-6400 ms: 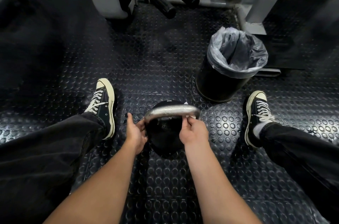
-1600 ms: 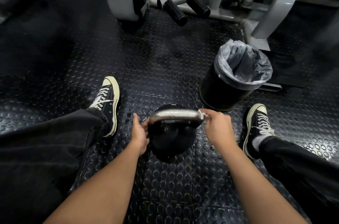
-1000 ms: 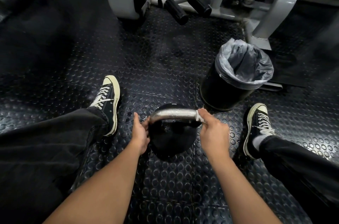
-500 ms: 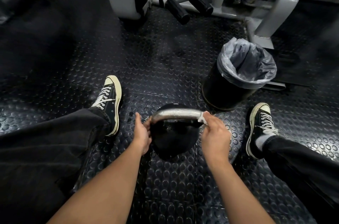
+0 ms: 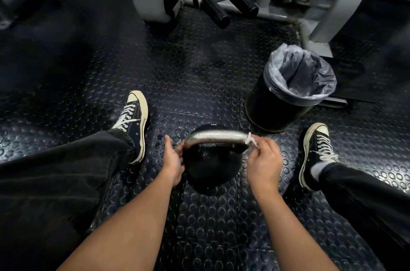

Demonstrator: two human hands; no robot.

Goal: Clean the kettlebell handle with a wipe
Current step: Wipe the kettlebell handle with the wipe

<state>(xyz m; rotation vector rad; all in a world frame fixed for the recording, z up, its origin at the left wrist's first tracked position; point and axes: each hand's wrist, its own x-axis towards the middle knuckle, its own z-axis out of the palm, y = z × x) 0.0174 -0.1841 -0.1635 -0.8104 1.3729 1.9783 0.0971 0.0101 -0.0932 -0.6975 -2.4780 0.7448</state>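
A black kettlebell (image 5: 210,166) sits on the studded black rubber floor (image 5: 195,66) just below the centre of the head view, between the person's 2 spread legs. Its silver handle (image 5: 216,138) arches across the top of the ball from 9 o'clock to 3 o'clock. The left hand (image 5: 174,161) rests at the kettlebell's 9 o'clock side, fingers curled around the left end of the handle where it meets the ball, the thumb standing up and free. The right hand (image 5: 264,159) is at the 3 o'clock end, its fingers pinched shut on a small white wipe (image 5: 250,139) that presses against the right bend of the handle; only a crumpled edge of the wipe shows past the fingertips. A black bin (image 5: 275,108) lined with a clear grey bag (image 5: 299,73) stands at 1 o'clock from the kettlebell, near it but apart. The left sneaker (image 5: 134,122), black with white laces and a pale toe cap, lies at 10 o'clock from the ball, and the right sneaker (image 5: 314,151) lies at 3 o'clock, just beyond the right hand. At 12 o'clock, well apart, the grey frame (image 5: 339,2) of a gym machine runs along the top edge, with 2 black foam rollers (image 5: 216,12) sticking out toward the floor.
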